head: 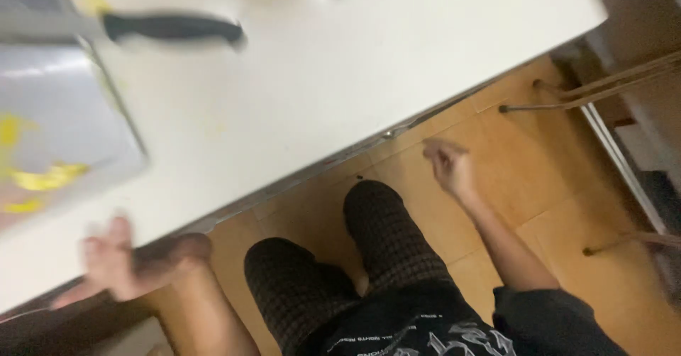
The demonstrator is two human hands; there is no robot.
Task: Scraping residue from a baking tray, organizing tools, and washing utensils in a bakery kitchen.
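Left hand (pixel 117 260) spread wide, empty, at white table (pixel 340 93) edge; right hand (pixel 448 166) loosely curled, empty, below edge; black-handled knife (pixel 170 28) well apart, beside tray (pixel 71 122).

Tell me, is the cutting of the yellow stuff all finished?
Maybe partly: yellow pieces lie on the grey board, and the black-handled knife is set down on the white counter. Nothing is in hand: the left hand and right hand look empty, off the counter's edge. The pieces remain on the board.

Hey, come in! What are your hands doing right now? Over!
Left hand open at table edge, blurred. Right hand loosely curled, empty. Black-handled knife untouched.
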